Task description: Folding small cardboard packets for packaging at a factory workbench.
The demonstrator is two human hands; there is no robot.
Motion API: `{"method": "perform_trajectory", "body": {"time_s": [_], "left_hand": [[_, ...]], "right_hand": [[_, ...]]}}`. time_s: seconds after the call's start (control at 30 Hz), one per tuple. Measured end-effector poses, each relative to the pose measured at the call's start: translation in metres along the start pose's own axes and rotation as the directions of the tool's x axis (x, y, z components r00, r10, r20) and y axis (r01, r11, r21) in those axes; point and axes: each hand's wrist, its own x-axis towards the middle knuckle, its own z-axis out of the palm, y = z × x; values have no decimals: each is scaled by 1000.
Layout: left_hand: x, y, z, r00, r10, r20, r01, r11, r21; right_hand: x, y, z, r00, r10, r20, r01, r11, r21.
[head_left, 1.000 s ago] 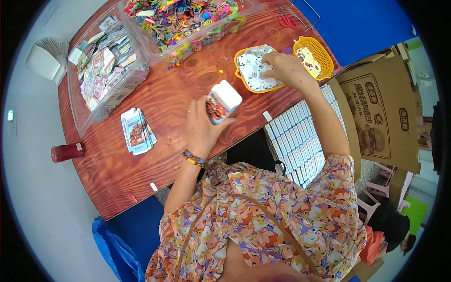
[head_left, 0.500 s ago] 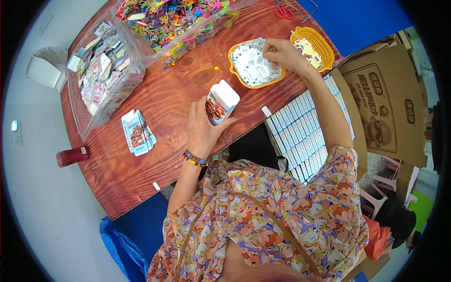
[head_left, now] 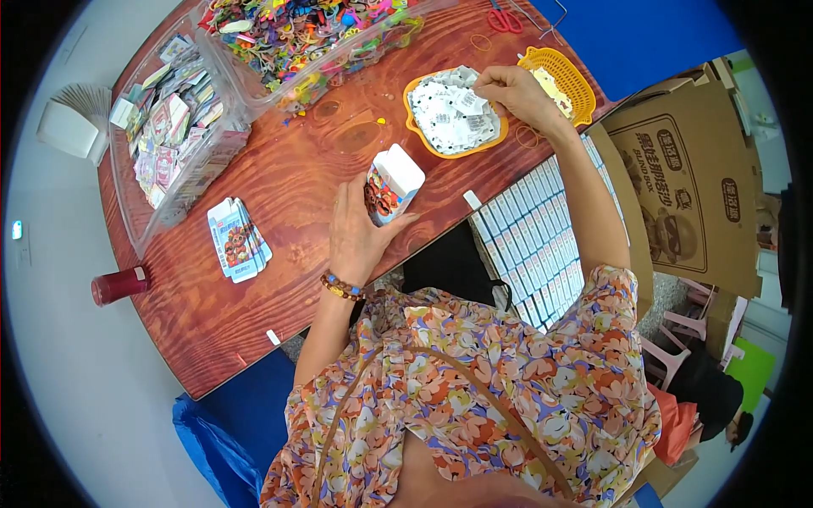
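Observation:
A small printed carton (head_left: 392,185) with white flaps at its top end is gripped in my left hand (head_left: 356,230), a little above the table. My right hand (head_left: 518,95) is at the right rim of a yellow basket (head_left: 415,127) full of small white paper packets (head_left: 456,112). Its fingers are curled together, and whatever they hold, if anything, is hidden. To the left of my left hand lies a stack of flattened cartons (head_left: 240,240) of the same print.
Clear bins hold colourful rubber trinkets (head_left: 296,38) and printed cards (head_left: 174,127). A second yellow basket (head_left: 576,83), red scissors (head_left: 506,19) and a dark red cup (head_left: 120,285) stand around the table. Below its right edge, a cardboard box (head_left: 631,212) holds rows of finished cartons (head_left: 533,241).
The whole view has shifted slightly, so the table and its things sit a bit further left. My hands keep nearly the same places, the left still on the carton.

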Motion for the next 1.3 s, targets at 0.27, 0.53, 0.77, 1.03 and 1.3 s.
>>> {"method": "perform_trajectory", "body": {"time_s": [0.27, 0.53, 0.77, 1.03, 1.3], "left_hand": [[-2, -4, 3, 1000, 20, -3, -20, 1000, 1], [-4, -8, 2, 1000, -4, -1, 4, 1000, -10], [-5, -9, 4, 1000, -29, 4, 29, 1000, 9], [5, 3, 1, 998, 54, -34, -51, 995, 83], [23, 21, 4, 992, 86, -92, -68, 981, 180]], "right_hand": [[2, -7, 14, 999, 23, 32, -22, 999, -40], [4, -3, 18, 991, 115, 73, -119, 992, 52], [-1, -5, 24, 996, 50, 79, -41, 992, -115], [-32, -37, 19, 978, -153, -141, 96, 934, -345], [-74, -80, 71, 955, -298, 0, 296, 949, -105]]}}
